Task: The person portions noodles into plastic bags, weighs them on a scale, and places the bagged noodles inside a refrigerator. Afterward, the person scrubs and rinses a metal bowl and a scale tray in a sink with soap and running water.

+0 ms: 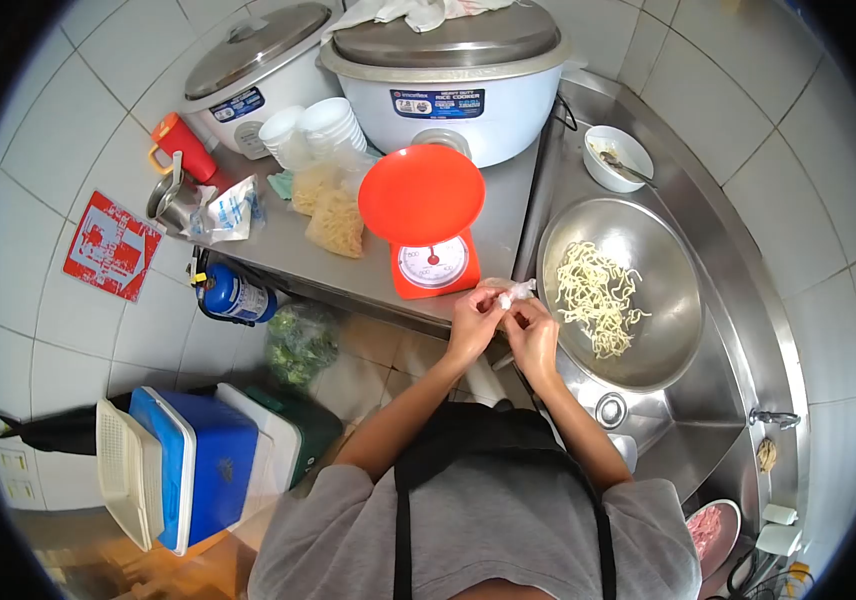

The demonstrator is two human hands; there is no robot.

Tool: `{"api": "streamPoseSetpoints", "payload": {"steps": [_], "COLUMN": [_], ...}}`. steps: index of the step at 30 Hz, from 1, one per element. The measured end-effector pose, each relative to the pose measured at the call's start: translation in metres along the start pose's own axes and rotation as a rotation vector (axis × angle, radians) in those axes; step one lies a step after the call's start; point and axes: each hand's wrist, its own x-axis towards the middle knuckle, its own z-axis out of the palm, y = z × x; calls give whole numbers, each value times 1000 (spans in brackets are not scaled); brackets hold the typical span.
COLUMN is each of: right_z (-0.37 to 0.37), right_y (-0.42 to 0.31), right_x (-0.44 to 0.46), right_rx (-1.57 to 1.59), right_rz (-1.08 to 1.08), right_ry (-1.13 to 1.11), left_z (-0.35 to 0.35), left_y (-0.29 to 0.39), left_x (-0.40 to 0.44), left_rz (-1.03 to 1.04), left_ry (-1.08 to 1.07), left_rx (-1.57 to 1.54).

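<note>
Both hands meet at the front edge of the counter, just below a red kitchen scale [434, 265] with a round red pan [422, 195]. My left hand [477, 323] pinches a thin clear plastic bag [517, 291] at its gathered top. My right hand [531, 330] has its fingers closed on the same bag, close beside the left. Most of the bag and whatever it contains is hidden by the fingers. Right of the hands, a wide steel bowl [673, 290] holds pale yellow noodles [600, 300].
Two large rice cookers [448, 100] stand at the back. Bagged noodles [334, 222], stacked white bowls [330, 125] and a red jug [184, 146] are on the left counter. A white bowl with a spoon [618, 158] sits behind the steel bowl. Below left is a blue cooler [210, 465].
</note>
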Motion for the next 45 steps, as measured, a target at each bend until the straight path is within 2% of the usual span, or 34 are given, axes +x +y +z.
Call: {"api": "streamPoseSetpoints", "payload": {"steps": [2, 5, 8, 10, 11, 13, 17, 19, 22, 25, 26, 29, 31, 33, 35, 38, 39, 40, 41, 43, 44, 45], "right_z": [3, 9, 15, 19, 21, 16, 14, 19, 20, 2, -10, -24, -20, -12, -5, -1, -1, -3, -3, -4, -5, -6], "right_y": [-1, -2, 3, 12, 14, 10, -1, 0, -2, -4, -7, -18, -17, -19, -23, -18, -24, -31, -40, -50, -54, -54], "right_x": [-4, -4, -9, -9, -10, -10, -16, -20, -21, -12, -10, -6, 1, 8, 11, 25, 31, 34, 38, 42, 42, 40], "right_rx": [67, 143, 150, 115, 226, 164, 214, 210, 132, 86, 232, 204, 82, -30, -134, -159, -180, -215, -165, -66, -9, -52], "right_rz": [44, 67, 28, -26, 76, 51, 173, 136, 209, 268, 394, 398, 323, 223, 115, 58, 29, 107, 98, 83, 176, 134], "right_ry": [56, 141, 224, 310, 278, 246, 225, 230, 217, 62, -110, -247, -150, -48, 63, 177, 211, 169, 214, 293, 236, 203], "left_z": [0, -1, -8, -9, -10, -11, -21, -22, -23, -11, -12, -11, -18, -16, -14, -19, -22, -23, -24, -27, -28, -32], "left_y": [-9, -10, -7, -13, -13, -13, -24, -20, -23, -1, -1, 14, 17, 12, 11, 10, 5, -4, -11, -3, 1, 4], "left_x": [2, 3, 5, 3, 3, 6, 17, 18, 17, 7, 8, 6, 10, 10, 16, 19, 22, 25, 28, 35, 37, 32], "left_rz": [-18, 40, 195, 167, 175, 120, 167, 157, 155, 51, 101, 64, 96, 140, 66, 227, 184, 405, 624, 520, 465, 385], "left_ry": [-15, -39, -94, -110, -113, -166, -257, -303, -347, -317, -327, -356, -439, -388, -334, -468, -495, -410, -315, -312, -306, -324], "left_rx": [-78, 48, 252, 93, 67, 29, 170, 166, 149, 83, 164, 217, 301, 91, -65, 291, 381, 528, 674, 689, 695, 593]}}
